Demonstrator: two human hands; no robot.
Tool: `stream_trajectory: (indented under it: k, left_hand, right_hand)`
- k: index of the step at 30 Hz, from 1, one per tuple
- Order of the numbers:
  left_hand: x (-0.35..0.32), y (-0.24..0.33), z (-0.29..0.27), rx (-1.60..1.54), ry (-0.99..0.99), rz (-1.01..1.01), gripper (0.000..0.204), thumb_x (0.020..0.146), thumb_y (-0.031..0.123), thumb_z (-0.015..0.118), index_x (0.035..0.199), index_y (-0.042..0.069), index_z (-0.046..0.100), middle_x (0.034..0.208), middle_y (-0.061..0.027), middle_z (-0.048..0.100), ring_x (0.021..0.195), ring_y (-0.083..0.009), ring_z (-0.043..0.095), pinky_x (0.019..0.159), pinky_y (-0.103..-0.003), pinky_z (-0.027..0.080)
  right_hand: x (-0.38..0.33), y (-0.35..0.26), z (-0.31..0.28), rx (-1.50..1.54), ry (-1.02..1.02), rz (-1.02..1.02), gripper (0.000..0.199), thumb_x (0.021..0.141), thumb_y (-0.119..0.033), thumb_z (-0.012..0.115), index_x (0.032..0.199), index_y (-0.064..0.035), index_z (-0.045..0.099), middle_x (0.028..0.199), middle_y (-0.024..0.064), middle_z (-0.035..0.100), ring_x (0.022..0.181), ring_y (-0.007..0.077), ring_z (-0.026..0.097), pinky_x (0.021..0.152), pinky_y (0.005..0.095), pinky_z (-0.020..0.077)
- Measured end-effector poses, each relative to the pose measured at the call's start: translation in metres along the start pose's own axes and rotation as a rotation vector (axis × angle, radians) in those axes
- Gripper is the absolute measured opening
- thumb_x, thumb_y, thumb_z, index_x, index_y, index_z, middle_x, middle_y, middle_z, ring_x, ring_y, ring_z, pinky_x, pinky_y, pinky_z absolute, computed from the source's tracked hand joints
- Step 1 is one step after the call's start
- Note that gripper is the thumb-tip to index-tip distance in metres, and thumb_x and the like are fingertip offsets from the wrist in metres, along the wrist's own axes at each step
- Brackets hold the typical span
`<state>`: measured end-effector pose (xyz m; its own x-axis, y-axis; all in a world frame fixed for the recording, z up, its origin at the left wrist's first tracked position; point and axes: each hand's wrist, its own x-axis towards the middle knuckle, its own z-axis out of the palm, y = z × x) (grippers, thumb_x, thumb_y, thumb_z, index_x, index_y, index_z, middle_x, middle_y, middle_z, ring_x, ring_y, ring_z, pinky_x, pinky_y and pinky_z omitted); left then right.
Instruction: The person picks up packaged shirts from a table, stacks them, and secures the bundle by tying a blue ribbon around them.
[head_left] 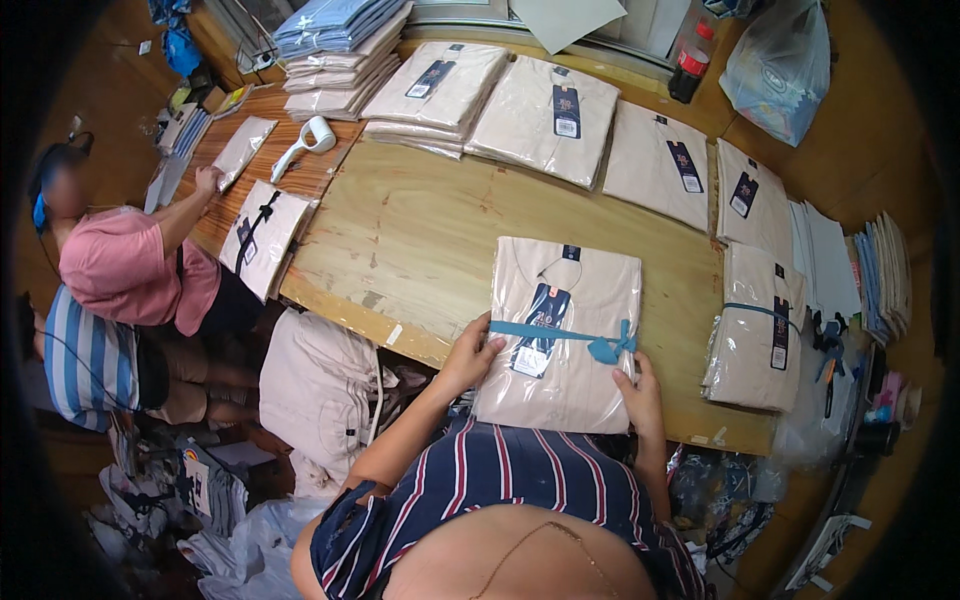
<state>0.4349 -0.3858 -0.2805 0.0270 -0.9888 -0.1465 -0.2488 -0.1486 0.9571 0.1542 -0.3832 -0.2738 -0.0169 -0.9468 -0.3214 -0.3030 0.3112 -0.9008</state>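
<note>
Just right of the frame's centre, my left hand and right hand pinched opposite edges of the bagged cream shirts, thumbs on top, probably to steady them; a teal ribbon crossed them, seemingly to bind the layers.

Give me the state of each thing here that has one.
Held pack: bagged, blue ribbon bowed
Left hand: gripping its left edge
Right hand: gripping its right edge
Right-end pack: bagged, blue-ribboned
Back-row packs: bagged, no ribbon showing
Bottle: upright, capped
White handheld device: lying down
Pack near it: bagged, black-ribboned
</note>
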Motion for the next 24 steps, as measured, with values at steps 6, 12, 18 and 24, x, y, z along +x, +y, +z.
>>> stream_trajectory:
  k: [6,12,18,24]
  left_hand:
    - [0.006,0.018,-0.026,-0.053,-0.095,-0.236,0.056,0.076,0.006,0.053,0.123,-0.004,0.024,0.092,-0.0158,0.056,0.079,-0.0179,0.055,0.068,-0.026,0.044]
    - [0.03,0.006,-0.034,0.157,-0.247,-0.181,0.05,0.076,0.007,0.054,0.119,-0.003,0.03,0.084,-0.0147,0.057,0.072,-0.0157,0.054,0.062,-0.024,0.044]
    - [0.039,0.0,-0.027,-0.053,-0.167,-0.159,0.046,0.077,0.0,0.049,0.12,0.004,0.032,0.091,-0.011,0.054,0.075,-0.0137,0.053,0.063,-0.021,0.043]
    - [0.041,0.027,-0.036,-0.349,0.013,-0.148,0.049,0.074,-0.011,0.043,0.116,0.012,0.036,0.079,-0.0033,0.047,0.065,-0.0071,0.044,0.055,-0.017,0.037]
  right_hand:
    - [0.003,-0.015,0.017,0.18,0.019,-0.083,0.045,0.076,-0.01,0.056,0.116,-0.0014,0.037,0.083,0.0132,0.057,0.071,0.0131,0.054,0.063,0.025,0.0435]
    - [-0.011,-0.03,0.011,-0.367,0.117,-0.14,0.05,0.073,-0.026,0.054,0.116,-0.0078,0.039,0.087,0.0218,0.055,0.077,0.0357,0.054,0.068,0.0395,0.0419]
    - [-0.028,-0.028,0.009,-0.333,0.095,-0.069,0.047,0.073,-0.026,0.054,0.116,-0.0101,0.04,0.076,0.0175,0.056,0.071,0.0321,0.054,0.064,0.0383,0.0423]
    - [-0.042,-0.022,-0.032,-0.309,0.078,-0.096,0.043,0.074,-0.025,0.055,0.113,-0.0098,0.044,0.077,0.0155,0.057,0.07,0.0281,0.055,0.063,0.0343,0.0434]
